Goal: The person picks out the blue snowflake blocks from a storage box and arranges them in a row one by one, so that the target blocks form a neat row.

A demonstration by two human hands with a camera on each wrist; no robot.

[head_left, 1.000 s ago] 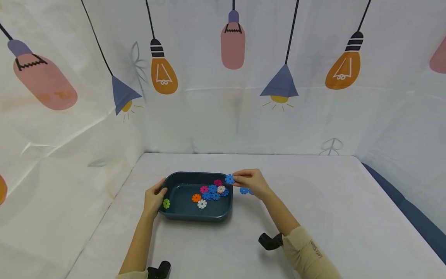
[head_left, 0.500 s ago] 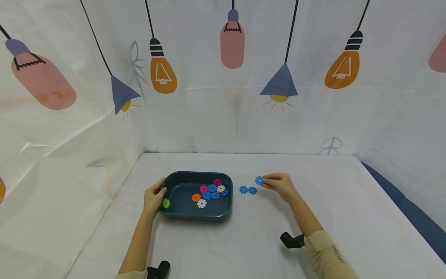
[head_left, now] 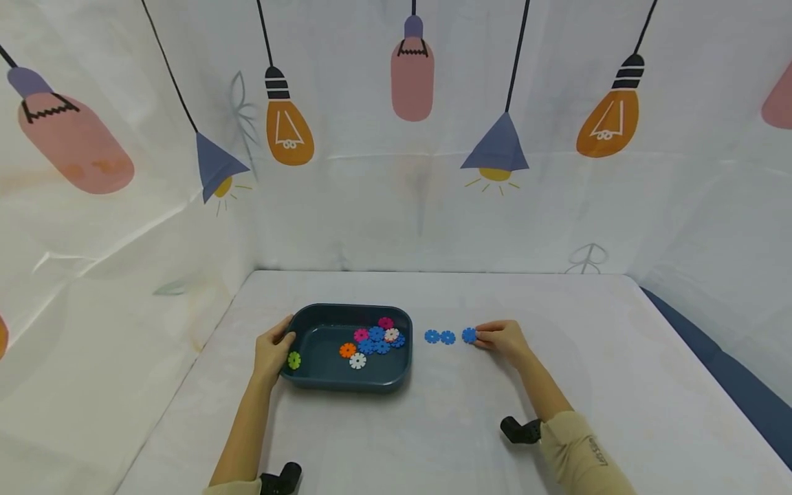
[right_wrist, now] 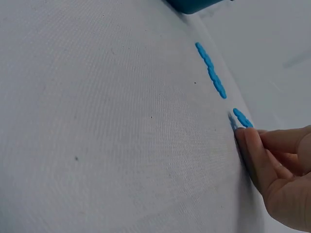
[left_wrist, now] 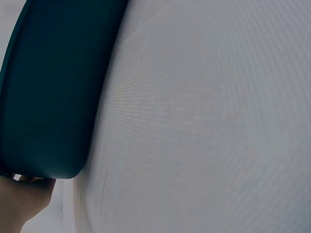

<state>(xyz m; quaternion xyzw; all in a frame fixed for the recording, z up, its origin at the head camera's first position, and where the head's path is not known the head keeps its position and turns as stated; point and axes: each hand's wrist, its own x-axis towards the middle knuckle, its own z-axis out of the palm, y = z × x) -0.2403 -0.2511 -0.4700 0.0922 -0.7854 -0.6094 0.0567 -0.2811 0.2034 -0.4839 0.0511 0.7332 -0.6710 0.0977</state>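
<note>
Worktop (head_left: 371, 440) carries everything. Tray (head_left: 322, 350) sits toward its far-left corner. My left hand (head_left: 269, 352) grips the tray's left wall, thumb over the rim. My right hand (head_left: 504, 340) is out past the tray's right wall, thumb and fingers pinching a blue disc (head_left: 469, 335) at or just above the worktop; can't tell if it's touching down. Two laid blue discs (head_left: 440, 337) lie flat between that one and the tray, side by side, roughly parallel to the far edge. My read: a blue row, two down, third nearly placed, gap to the pair open. Left in the tray: at least four bunched blue discs (head_left: 367, 346), plus pink discs (head_left: 361, 335), white discs (head_left: 357, 361), orange disc (head_left: 348, 350), green disc (head_left: 294, 360) by the left wall. Can't tell if those colours count.
</note>
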